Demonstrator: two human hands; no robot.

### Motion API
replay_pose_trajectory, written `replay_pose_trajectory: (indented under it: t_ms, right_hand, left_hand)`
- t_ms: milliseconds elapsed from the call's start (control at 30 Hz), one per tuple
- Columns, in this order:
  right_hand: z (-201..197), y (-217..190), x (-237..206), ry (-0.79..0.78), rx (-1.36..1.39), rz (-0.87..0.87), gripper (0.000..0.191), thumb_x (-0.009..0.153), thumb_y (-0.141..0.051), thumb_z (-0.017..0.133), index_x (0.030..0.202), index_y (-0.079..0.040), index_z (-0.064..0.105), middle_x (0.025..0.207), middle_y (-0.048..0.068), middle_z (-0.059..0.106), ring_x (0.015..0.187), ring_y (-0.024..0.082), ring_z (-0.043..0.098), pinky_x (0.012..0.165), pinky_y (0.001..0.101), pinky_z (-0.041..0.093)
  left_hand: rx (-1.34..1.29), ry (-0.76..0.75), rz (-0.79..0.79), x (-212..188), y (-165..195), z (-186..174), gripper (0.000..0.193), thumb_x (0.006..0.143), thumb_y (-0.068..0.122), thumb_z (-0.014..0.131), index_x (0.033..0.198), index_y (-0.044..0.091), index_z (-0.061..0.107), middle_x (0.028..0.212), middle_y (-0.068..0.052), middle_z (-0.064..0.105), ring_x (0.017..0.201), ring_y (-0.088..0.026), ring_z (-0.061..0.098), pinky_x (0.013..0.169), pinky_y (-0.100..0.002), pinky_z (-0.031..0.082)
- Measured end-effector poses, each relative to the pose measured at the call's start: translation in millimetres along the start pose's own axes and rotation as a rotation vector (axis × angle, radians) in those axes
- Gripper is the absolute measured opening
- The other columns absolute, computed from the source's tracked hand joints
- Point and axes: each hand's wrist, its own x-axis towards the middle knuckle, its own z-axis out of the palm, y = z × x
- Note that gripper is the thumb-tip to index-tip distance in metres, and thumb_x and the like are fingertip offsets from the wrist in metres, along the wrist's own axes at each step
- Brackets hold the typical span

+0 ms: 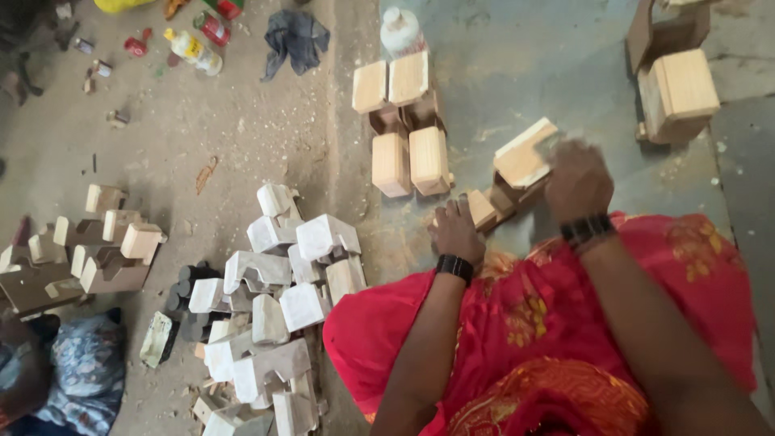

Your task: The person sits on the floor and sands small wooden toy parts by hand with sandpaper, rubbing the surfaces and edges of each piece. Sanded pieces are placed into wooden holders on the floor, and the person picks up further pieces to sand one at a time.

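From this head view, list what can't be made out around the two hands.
- Right hand: motion-blurred; its fingers and grip on the wooden piece are unclear.
- Left hand: fingertips hidden behind the piece's lower end.
- Wooden stool, top right: cut off by the frame edge.
- Plastic bottle: top cropped by the upper edge.

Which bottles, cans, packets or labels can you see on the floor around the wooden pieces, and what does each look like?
Plastic bottle: top left, lying on its side, pale with a yellow label and yellow cap.
Red can: just above that bottle, lying down, red with a light band.
Small red container: further left, red.
White plastic bottle: top centre, behind the paired wooden blocks, rounded, whitish.
Flat packet: lower left by the dark cylinders, greenish-white.
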Motion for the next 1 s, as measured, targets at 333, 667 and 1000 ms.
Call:
replay_pose_trajectory:
  t_ms: [333,667,1000]
  right_hand:
    - [40.0,3.9,19.0,0.095,-0.114,-0.086,0.034,0.091,-0.012,0.057,0.122,-0.004,0.068,0.117,0.012,0.067,0.113,0.029,0.064,0.111,0.0459,0.044]
    - [22.8,10.0,25.3,0.019,-0.009,-0.040,0.028,0.090,-0.010,0.057,0.115,-0.007,0.069,0.122,0.010,0.069,0.122,0.031,0.063,0.109,0.0472,0.047]
    - [33.4,25.1,16.8,-0.027,-0.073,-0.085,0.032,0.085,-0.013,0.058,0.114,-0.009,0.072,0.117,0.010,0.073,0.123,0.028,0.063,0.115,0.0493,0.040]
  left_hand:
    - [0.010,0.014,0.008,-5.0,2.9,-6.7,0.093,0.071,0.036,0.085,0.148,0.012,0.040,0.138,-0.011,0.048,0.129,-0.035,0.044,0.095,-0.059,0.045]
    - [0.015,0.025,0.024,-5.3,1.1,-4.0,0.086,0.075,0.030,0.082,0.148,0.010,0.040,0.138,-0.011,0.050,0.129,-0.034,0.044,0.097,-0.059,0.045]
    - [0.034,0.022,0.028,-2.1,-0.7,-1.4,0.088,0.074,0.029,0.080,0.150,0.010,0.039,0.142,-0.012,0.049,0.131,-0.035,0.043,0.096,-0.060,0.045]
